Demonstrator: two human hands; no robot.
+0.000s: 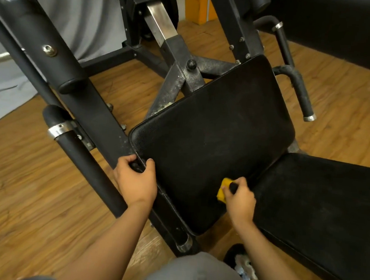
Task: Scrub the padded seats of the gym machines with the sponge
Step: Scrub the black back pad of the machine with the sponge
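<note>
Firmly, your left hand gripped the near left edge of the seat, fingers curled over the black frame beside it and the thumb lying on the padding. Your right hand was clamped on the sponge, a yellow block with a dark face, and pressed it against the seat close to its right edge, just beside the gap where a second pad began. That hand was slightly blurred, so you could not tell exactly how the fingers lay round the sponge. The two hands were apart, with a stretch of bare black padding between them. The seat looked dull and lightly speckled near its left corner. A foam-covered left handle with a metal band ran along the frame beside your left hand, and a right handle stood beyond the seat's far right side. Everything stood on a wooden floor, with grey cloth hanging behind the frame. Below your right forearm, a shoe showed on the floor.
</note>
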